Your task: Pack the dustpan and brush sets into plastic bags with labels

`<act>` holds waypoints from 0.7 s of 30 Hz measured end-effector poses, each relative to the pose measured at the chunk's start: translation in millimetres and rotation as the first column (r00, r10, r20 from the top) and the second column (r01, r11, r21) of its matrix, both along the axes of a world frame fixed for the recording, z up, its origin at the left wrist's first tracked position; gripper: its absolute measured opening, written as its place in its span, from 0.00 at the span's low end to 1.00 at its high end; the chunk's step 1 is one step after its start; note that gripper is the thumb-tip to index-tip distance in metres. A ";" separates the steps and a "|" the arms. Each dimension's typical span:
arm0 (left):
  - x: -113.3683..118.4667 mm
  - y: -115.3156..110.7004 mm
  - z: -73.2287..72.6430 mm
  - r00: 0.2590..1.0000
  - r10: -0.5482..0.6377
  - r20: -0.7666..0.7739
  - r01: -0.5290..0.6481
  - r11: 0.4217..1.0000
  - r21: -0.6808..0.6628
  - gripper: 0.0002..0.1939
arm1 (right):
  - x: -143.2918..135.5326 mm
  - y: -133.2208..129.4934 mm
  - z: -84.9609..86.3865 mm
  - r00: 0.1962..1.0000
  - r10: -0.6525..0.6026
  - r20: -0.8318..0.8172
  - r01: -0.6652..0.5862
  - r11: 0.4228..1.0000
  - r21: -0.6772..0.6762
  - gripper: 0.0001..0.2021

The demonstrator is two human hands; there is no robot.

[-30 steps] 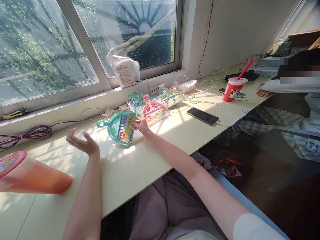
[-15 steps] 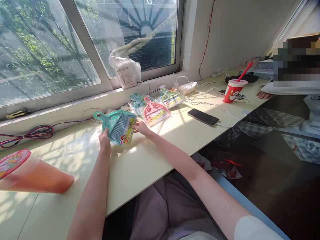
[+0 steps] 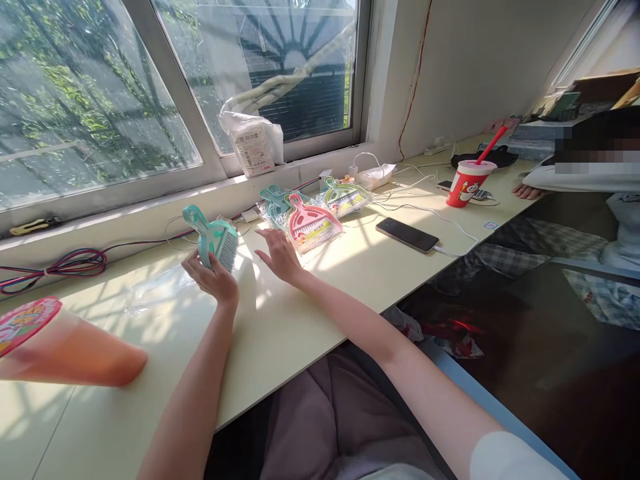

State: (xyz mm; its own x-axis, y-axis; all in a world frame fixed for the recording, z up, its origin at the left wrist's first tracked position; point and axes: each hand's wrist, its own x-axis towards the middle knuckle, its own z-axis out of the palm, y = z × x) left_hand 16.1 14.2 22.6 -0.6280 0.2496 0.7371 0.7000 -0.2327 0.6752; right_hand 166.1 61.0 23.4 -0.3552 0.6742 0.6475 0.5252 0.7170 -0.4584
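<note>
My left hand is closed around a green mini dustpan and brush set, raised over the table. The set is turned side-on, handle up and to the left, with its pale bristles facing right. No label shows on it from this angle. My right hand is open and holds nothing, its fingers spread above the table between the green set and a packaged pink dustpan and brush set. Behind the pink one lie a packaged teal set and a packaged light green set.
A large drink cup stands at the left, near my left forearm. Clear plastic wrapping and coiled cables lie toward the window. To the right are a phone, a red cup with a straw and another person's hand.
The green set has turned from face-on to side-on in my left hand, so its yellow label no longer shows. My right hand has let go of it and spread its fingers.
</note>
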 end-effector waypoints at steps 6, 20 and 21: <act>49.0 -9.0 -5.2 0.869 -0.267 -0.417 0.306 0.951 0.028 0.17 | -2.1 -12.2 16.0 0.809 0.185 -0.558 -0.240 0.970 -0.026 0.22; 37.3 -8.9 -12.1 0.864 -0.341 -0.370 0.364 0.931 -0.008 0.22 | 7.5 -1.2 32.3 0.776 0.329 -0.538 -0.486 0.856 -0.179 0.10; 36.7 -8.9 -12.4 0.869 -0.343 -0.356 0.363 0.932 -0.013 0.22 | 7.2 0.2 31.4 0.752 0.354 -0.555 -0.520 0.837 -0.171 0.10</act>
